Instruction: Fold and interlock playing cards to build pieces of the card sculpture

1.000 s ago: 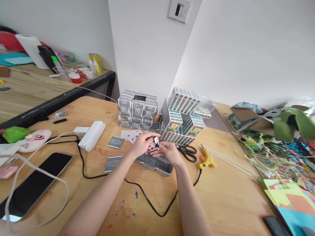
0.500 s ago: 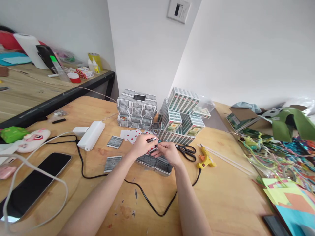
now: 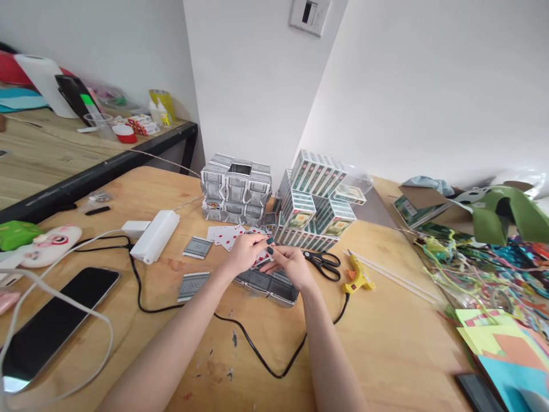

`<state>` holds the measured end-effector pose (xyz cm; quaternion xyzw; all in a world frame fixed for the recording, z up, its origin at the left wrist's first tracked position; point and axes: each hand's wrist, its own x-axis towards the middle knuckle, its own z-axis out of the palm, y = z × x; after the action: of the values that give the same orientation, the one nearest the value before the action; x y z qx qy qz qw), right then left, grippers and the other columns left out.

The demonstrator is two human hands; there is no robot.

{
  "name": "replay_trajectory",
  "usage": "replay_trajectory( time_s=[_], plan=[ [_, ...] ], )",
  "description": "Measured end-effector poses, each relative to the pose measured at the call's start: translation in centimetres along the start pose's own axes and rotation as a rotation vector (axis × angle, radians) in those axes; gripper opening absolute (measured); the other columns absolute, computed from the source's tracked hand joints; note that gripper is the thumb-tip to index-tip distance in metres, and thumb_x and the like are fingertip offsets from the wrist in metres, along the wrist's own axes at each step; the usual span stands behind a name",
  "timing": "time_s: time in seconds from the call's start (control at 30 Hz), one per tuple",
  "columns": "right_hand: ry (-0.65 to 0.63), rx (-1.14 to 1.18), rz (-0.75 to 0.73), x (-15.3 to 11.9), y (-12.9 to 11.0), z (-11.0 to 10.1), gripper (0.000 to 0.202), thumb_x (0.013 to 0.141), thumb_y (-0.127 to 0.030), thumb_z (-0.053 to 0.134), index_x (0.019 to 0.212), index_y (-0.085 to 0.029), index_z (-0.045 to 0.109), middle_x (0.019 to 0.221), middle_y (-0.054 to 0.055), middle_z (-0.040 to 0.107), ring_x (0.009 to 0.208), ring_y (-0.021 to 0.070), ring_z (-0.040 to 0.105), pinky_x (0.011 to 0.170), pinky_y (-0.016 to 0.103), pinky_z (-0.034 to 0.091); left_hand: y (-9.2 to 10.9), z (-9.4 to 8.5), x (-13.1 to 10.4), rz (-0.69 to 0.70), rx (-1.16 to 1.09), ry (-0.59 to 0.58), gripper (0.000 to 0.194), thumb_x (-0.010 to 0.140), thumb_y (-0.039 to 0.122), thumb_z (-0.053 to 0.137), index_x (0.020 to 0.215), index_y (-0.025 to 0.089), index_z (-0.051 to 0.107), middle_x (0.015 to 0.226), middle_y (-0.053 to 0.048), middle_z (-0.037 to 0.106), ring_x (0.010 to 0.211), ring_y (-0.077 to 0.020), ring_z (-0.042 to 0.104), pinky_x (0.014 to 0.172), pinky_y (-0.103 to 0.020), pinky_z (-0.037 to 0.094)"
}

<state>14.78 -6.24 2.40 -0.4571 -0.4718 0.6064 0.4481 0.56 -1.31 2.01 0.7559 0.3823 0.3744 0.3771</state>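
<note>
Pinching a playing card (image 3: 261, 257) mid-frame with left hand (image 3: 247, 252) and right hand (image 3: 292, 266), prob for steadier control tbh.

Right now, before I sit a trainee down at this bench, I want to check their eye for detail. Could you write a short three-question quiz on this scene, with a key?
1. Fill the gap: the glue gun has a ____ body.
2. Multiple choice: which lies between the right hand and the glue gun? A: scissors; B: phone; C: light switch.
3. True or false: the right hand grips the glue gun.

Key: 1. yellow; 2. A; 3. false, the glue gun lies apart from the hand.
</note>
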Motion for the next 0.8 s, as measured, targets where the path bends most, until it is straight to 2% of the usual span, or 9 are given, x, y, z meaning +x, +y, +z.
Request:
replay_trajectory(
  time_s=[0.13,0.33,0.6,0.8],
  plan=[
    [0.023,0.005,0.001,-0.07,-0.23,0.21,0.036,0.071,-0.050,0.058,0.079,-0.016,0.063,0.055,0.001,0.063,0.052,0.0166,0.064,0.050,0.025,0.051,0.40,0.02,-0.09,0.042,0.079,0.007,0.025,0.084,0.030,0.041,0.075,0.016,0.059,0.060,0.001,0.057,0.056,-0.0116,0.049,0.052,-0.022,0.035],
    [0.064,-0.018,0.008,-0.06,-0.28,0.40,0.029,0.072,-0.048,0.057,0.068,-0.019,0.058,0.047,-0.002,0.057,0.046,0.0176,0.062,0.044,0.026,0.048,0.67,0.21,-0.19,0.088,0.147,0.017,0.024,0.083,0.027,0.039,0.065,0.017,0.051,0.055,0.002,0.049,0.052,-0.0100,0.042,0.049,-0.021,0.031],
    [0.107,-0.019,0.014,0.04,-0.15,0.59,0.020,0.071,-0.032,0.050,0.055,-0.020,0.050,0.041,-0.003,0.053,0.041,0.0172,0.060,0.041,0.025,0.045,0.93,0.44,-0.26,0.100,0.252,0.033,0.023,0.083,0.026,0.041,0.062,0.018,0.045,0.054,0.003,0.046,0.050,-0.0105,0.040,0.049,-0.023,0.028],
    [0.092,-0.029,0.019,-0.04,-0.16,0.50,0.015,0.068,-0.027,0.048,0.055,-0.020,0.051,0.042,-0.003,0.053,0.045,0.0183,0.062,0.042,0.025,0.045,0.92,0.58,-0.34,0.115,0.296,0.023,0.023,0.084,0.029,0.039,0.064,0.019,0.046,0.055,0.001,0.047,0.052,-0.0122,0.043,0.052,-0.024,0.028]
  ],
)
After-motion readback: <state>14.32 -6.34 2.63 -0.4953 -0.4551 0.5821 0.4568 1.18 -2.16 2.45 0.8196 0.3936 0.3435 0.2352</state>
